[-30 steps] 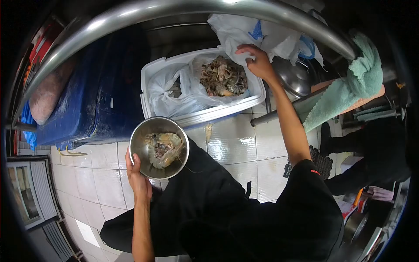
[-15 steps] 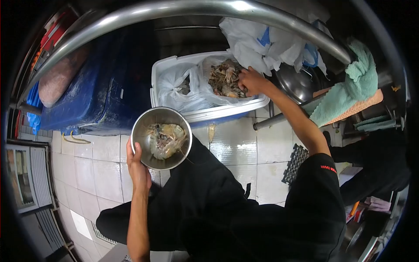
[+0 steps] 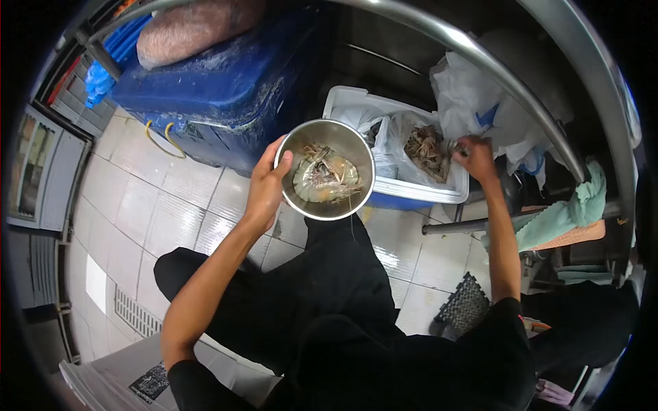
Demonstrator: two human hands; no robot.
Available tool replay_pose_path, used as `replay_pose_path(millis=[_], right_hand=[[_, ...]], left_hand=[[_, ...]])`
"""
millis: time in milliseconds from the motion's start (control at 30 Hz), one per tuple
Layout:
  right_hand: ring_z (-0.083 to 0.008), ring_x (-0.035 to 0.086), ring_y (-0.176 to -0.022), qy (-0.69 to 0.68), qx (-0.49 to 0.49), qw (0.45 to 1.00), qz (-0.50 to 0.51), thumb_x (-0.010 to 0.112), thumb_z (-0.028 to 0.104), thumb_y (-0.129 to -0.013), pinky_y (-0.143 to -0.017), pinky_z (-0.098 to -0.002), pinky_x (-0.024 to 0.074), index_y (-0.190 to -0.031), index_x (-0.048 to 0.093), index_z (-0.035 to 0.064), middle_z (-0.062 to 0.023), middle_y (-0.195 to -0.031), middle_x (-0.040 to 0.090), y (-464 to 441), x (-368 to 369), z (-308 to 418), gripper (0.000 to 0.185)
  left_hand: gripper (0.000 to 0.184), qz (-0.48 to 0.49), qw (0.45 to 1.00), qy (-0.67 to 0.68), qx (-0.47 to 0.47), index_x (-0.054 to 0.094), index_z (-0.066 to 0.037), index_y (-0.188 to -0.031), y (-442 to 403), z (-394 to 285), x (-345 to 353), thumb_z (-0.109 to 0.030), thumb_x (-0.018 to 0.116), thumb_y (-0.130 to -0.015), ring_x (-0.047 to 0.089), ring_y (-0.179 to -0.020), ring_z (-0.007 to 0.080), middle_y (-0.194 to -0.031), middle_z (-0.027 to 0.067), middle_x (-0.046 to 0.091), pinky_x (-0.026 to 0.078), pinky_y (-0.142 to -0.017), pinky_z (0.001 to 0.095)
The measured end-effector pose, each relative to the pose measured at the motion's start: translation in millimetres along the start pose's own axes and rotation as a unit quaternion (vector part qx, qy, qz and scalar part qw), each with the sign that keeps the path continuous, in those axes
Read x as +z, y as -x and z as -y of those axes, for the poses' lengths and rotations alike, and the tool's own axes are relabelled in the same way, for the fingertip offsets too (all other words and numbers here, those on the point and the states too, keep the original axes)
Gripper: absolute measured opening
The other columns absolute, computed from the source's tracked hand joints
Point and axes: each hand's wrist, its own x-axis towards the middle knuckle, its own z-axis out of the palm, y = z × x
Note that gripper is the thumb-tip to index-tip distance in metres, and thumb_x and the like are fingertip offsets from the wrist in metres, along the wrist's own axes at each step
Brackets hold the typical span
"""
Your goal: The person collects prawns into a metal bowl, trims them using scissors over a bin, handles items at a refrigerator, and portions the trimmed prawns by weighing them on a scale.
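Note:
My left hand (image 3: 265, 186) grips the rim and side of a round metal bowl (image 3: 364, 188), thumb over the edge. Several raw shrimp (image 3: 325, 179) lie inside, a long feeler hanging over the rim. At the right end of a white-rimmed cooler box (image 3: 418, 192), my right hand (image 3: 475, 157) has its fingers closed beside an open clear plastic bag (image 3: 406, 130). Whatever is between those fingers is too small to make out. More shrimp (image 3: 428, 152) fill that bag. To its left in the box is another plastic bag (image 3: 353, 116), partly hidden behind the bowl.
A large blue bin (image 3: 205, 103) stands left, with a pinkish wrapped bundle (image 3: 195, 33) on its lid. A metal rail (image 3: 473, 51) curves overhead. White plastic bags (image 3: 473, 89) hang behind the cooler. At right are a green cloth (image 3: 572, 212) and a black mat (image 3: 466, 305).
The view has swung, so the cooler and bin appear farther right. My right hand has drawn back from among the shrimp to the bag's right edge. My left hand still holds the bowl.

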Motion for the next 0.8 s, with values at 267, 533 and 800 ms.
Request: replay_pose_path(millis=[267, 533, 800], right_hand=[[-0.0149, 0.063, -0.072, -0.260, 0.043, 0.965, 0.014, 0.085, 0.018, -0.072, -0.067, -0.0302, 0.0504, -0.095, 0.072, 0.0017, -0.0094, -0.079, 0.068, -74, -106, 220, 0.030], [-0.0191, 0.064, -0.072, -0.277, 0.008, 0.957, 0.083, 0.082, 0.016, -0.076, -0.067, -0.0306, 0.0507, -0.106, 0.069, 0.0041, -0.0100, -0.093, 0.069, -177, -128, 350, 0.035], [-0.0073, 0.058, -0.075, -0.568, 0.041, 0.707, 0.419, 0.062, 0.004, -0.092, -0.061, -0.0211, 0.0459, -0.109, 0.052, 0.0050, -0.0018, -0.093, 0.062, -215, -202, 478, 0.020]], left_hand=[[0.043, -0.002, 1.000, -0.028, 0.001, 0.055, -0.009, -0.135, -3, 42, -16, -0.032, 0.058, -0.098, 0.054, -0.121, 0.0254, -0.129, 0.0151, 0.058, 0.040, -0.103, 0.0348], [0.040, -0.122, 0.988, 0.080, -0.057, 0.056, -0.008, -0.133, 37, -35, -74, -0.026, 0.059, -0.098, 0.053, -0.120, 0.0199, -0.127, 0.0107, 0.059, 0.040, -0.102, 0.0321], [0.044, -0.249, 0.966, -0.074, -0.013, 0.053, -0.010, -0.136, 163, -254, -186, -0.032, 0.056, -0.099, 0.054, -0.120, 0.0249, -0.125, 0.0140, 0.059, 0.042, -0.102, 0.0370]])
